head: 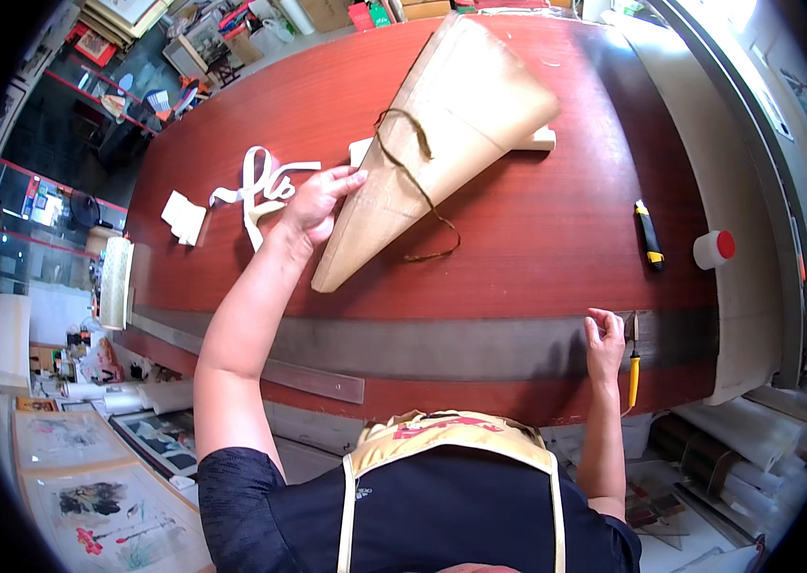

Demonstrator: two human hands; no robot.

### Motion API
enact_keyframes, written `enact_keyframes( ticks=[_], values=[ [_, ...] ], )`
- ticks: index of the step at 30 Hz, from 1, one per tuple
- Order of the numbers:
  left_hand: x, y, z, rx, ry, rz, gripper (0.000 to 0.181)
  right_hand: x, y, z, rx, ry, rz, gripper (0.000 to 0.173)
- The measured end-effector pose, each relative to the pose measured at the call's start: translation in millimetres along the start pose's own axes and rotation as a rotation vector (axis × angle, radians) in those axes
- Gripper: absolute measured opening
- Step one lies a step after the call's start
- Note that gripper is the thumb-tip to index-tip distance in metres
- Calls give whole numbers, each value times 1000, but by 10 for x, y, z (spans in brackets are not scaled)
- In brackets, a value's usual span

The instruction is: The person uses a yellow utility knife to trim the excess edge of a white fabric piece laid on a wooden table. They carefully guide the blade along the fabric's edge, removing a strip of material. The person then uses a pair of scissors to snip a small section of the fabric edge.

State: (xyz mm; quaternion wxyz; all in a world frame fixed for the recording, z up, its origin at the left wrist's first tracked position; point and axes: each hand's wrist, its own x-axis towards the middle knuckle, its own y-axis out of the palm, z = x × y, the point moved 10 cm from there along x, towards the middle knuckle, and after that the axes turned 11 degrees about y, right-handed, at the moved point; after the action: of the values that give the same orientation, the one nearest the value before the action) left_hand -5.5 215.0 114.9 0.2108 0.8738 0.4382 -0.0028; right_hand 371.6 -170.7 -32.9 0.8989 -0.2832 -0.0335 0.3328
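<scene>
My left hand [321,204] grips the left edge of a folded brown paper wrapper [460,107], its thumb on the upper face. The wrapper tapers towards me and lies slanted over a pale roll [543,140], whose two ends show on either side. A dark brown cord [403,165] trails across the wrapper and down onto the red-brown table [532,265]. Over the dark strip along the table's near side, my right hand [604,344] is empty, its fingers bent and apart from the thumb. Just right of it lies a yellow-handled tool [634,379] with a flat metal tip.
Curled white strips [256,183] and folded pale pieces [185,217] lie left of my hand. A black-and-yellow utility knife [649,236] and a red-capped white jar [713,249] are at the right. A clear ruler [310,381] runs along the near edge. Paintings [102,501] lie below left.
</scene>
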Motion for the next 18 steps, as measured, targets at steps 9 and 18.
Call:
enact_keyframes(
  ticks=[9, 18],
  values=[
    [-31, 262, -43, 364, 68, -62, 20, 28, 421, 419, 195, 44, 225, 15],
    [54, 358, -48, 910, 173, -92, 17, -161, 943, 963, 160, -55, 433, 15]
  ],
)
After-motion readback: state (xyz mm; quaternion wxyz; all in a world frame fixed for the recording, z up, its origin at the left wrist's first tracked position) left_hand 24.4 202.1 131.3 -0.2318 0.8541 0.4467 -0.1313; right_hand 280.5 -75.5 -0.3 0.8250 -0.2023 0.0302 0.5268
